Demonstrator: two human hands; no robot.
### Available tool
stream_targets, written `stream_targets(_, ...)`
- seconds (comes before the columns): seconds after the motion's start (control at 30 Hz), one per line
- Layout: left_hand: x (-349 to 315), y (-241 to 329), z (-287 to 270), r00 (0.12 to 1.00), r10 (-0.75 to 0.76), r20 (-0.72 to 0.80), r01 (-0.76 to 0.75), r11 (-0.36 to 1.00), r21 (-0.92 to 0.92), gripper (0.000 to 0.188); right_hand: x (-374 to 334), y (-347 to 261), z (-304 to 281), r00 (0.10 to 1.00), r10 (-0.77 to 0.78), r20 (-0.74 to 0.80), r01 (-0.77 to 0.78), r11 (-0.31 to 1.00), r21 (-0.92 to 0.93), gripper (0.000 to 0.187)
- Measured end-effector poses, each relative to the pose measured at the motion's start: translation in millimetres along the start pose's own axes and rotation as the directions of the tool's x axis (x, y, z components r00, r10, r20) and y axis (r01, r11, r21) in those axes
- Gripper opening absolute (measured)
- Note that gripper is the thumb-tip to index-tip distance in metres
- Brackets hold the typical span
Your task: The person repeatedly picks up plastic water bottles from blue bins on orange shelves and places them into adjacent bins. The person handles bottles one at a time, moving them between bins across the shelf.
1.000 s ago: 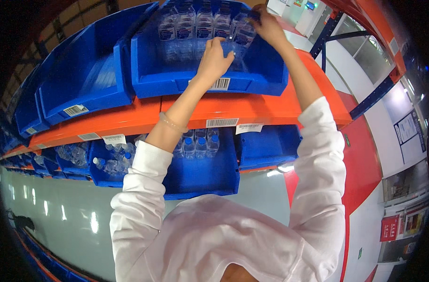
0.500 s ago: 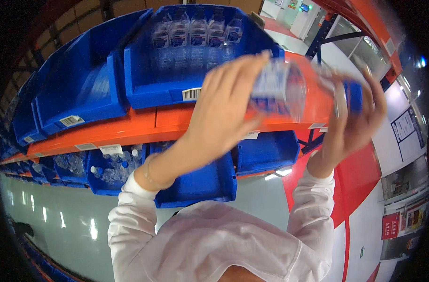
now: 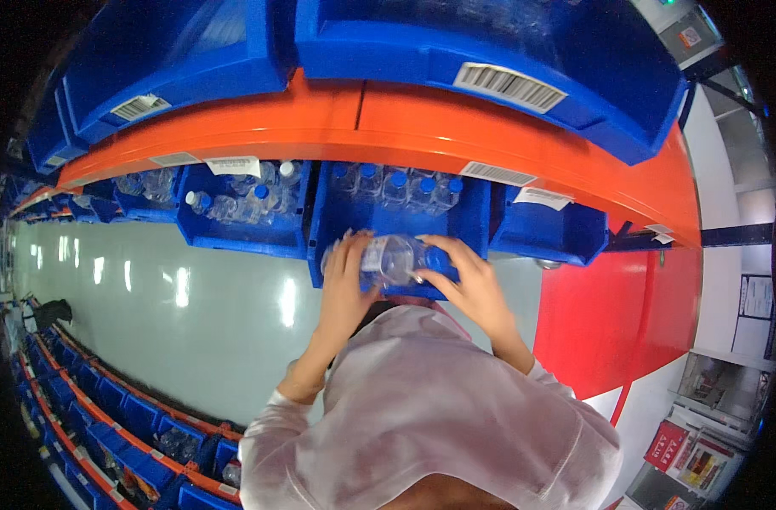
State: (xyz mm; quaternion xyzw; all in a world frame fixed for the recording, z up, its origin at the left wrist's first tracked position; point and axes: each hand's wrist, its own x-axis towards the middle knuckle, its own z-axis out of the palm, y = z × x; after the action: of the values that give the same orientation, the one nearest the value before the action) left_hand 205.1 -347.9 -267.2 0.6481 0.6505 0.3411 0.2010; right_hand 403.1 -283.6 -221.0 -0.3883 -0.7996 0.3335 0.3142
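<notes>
Between my two hands a clear plastic bottle (image 3: 396, 260) lies on its side, low over the front of a blue bin. My left hand (image 3: 347, 270) is wrapped round its left end, by a pale label. At the other end, my right hand (image 3: 470, 279) closes on the part with the blue cap (image 3: 437, 257). Motion blurs the bottle's middle a little. Several blue-capped bottles (image 3: 396, 187) stand upright in a row at the back of the lower blue bin (image 3: 464, 219), beyond my hands.
Above runs an orange shelf beam (image 3: 320, 119) under a large upper blue bin (image 3: 388, 55). Left of my hands, another bin holds loose bottles (image 3: 256, 204). A small blue bin (image 3: 545, 228) sits to the right. Racks of bins (image 3: 124, 425) stand at the lower left.
My hands have come down from in front of the upper bin to the lower bin, bringing the bottle along. They are closer together, and the view has tilted downward.
</notes>
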Motion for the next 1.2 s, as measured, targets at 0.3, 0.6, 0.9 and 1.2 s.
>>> stream_targets(0.3,15,-175,139,0.838,-0.545,-0.021,0.417,0.666,-0.619,0.069,53,83,150,0.984,0.179,-0.023,-0.180,0.983,-0.023,0.037)
stream_targets(0.6,19,-229,150,0.645,-0.571,0.508,0.449,-0.255,-0.856,0.030,82,109,220,0.939,0.342,0.018,-0.338,0.934,-0.119,0.037)
stream_targets(0.9,38,-212,129,0.644,-0.538,0.544,0.331,-0.444,-0.832,0.035,93,111,247,0.926,0.374,0.042,-0.367,0.922,-0.127,0.047)
stream_targets(1.2,40,-219,129,0.528,-0.607,0.593,0.382,-0.454,-0.805,0.034,79,115,244,0.935,0.349,-0.059,-0.352,0.934,-0.063,0.070)
